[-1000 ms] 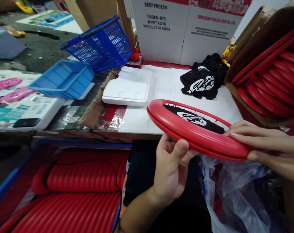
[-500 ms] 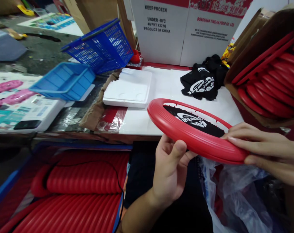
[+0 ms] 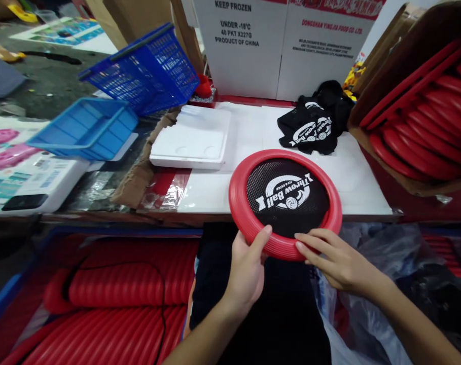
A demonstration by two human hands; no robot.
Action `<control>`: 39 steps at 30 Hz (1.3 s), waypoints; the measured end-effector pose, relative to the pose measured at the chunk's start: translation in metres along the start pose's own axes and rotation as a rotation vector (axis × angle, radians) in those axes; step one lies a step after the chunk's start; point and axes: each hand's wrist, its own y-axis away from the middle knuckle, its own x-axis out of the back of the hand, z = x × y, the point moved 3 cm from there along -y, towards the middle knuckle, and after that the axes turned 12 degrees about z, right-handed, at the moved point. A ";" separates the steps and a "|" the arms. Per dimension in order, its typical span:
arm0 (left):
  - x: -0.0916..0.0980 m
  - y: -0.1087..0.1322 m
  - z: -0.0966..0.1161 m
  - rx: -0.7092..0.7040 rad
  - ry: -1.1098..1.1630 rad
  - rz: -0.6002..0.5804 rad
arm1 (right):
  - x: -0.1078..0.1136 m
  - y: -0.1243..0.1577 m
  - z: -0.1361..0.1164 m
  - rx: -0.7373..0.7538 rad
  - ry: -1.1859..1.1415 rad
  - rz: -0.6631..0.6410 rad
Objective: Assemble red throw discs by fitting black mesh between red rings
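Observation:
A red plastic ring with a black mesh net across its middle is held up in front of me, tilted so its face shows. White "Throw Ball" lettering is printed on the mesh. My left hand grips the lower left rim, thumb on top and the other fingers underneath. At the lower right rim, my right hand is closed on the edge, its fingertips on the top side near the mesh. Behind the ring, a pile of black printed nets lies on the white tabletop.
To the right, a cardboard box holds several red rings. More red rings fill a blue-rimmed bin at lower left. A white foam lid, a light blue tray and a dark blue basket stand left. Clear plastic bags hang at lower right.
The ring has turned from nearly edge-on to face me, its mesh now flat across the middle. My right hand has moved left and down along the rim; the camera view has shifted slightly.

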 end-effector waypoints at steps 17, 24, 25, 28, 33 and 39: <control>0.045 -0.040 -0.056 -0.160 -0.037 0.245 | -0.119 0.040 -0.019 -1.443 -0.993 1.150; 0.039 -0.037 -0.055 -0.204 -0.051 0.220 | -0.084 0.042 -0.002 -1.314 -0.682 1.168; 0.039 -0.035 -0.055 -0.193 -0.053 0.221 | -0.085 0.042 -0.001 -1.306 -0.720 1.175; 0.038 -0.040 -0.046 -0.170 -0.085 0.191 | -0.089 0.038 0.000 -1.298 -0.825 1.176; 0.042 -0.070 0.010 -0.088 -0.633 -0.047 | -0.080 0.022 0.006 -1.245 -0.675 1.142; -0.006 -0.031 0.053 -1.169 -1.276 -0.107 | -0.075 0.014 0.016 -1.272 -0.544 1.017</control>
